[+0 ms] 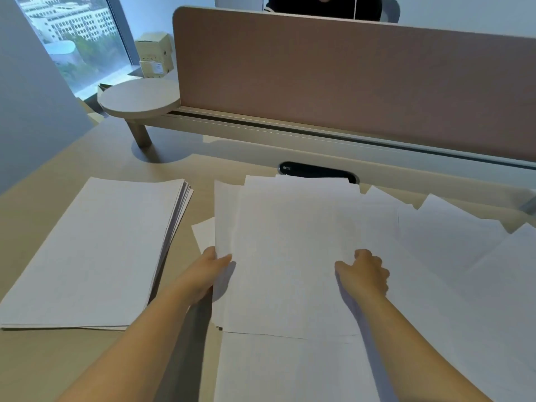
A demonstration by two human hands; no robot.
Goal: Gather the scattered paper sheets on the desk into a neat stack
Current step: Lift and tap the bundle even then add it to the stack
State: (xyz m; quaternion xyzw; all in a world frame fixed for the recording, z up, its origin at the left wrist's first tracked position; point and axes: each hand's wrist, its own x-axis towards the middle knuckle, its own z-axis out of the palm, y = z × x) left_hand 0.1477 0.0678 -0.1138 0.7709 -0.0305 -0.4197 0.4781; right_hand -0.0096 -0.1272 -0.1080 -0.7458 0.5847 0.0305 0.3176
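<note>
The left hand (209,271) pinches the left edge of a loose paper sheet (290,256), thumb on top; the right hand (364,272) rests on it with fingers curled. More scattered sheets (452,256) overlap rightward; a gathered stack (95,253) lies left on the desk (43,364)

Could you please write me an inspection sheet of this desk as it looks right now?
Surface: pale wooden desk, mostly covered with paper on the right.
Job's things: neat stack at left; loose sheets fanned and overlapping across the middle and right.
Clutter: nothing seen.
Grips: left hand holds the left edge of the centre sheets; right hand rests curled on top of them.
Cables: none visible; black cable port at the desk's back edge.
Surroundings: pink divider panel, round side shelf, cardboard boxes, window, a person behind the divider.
</note>
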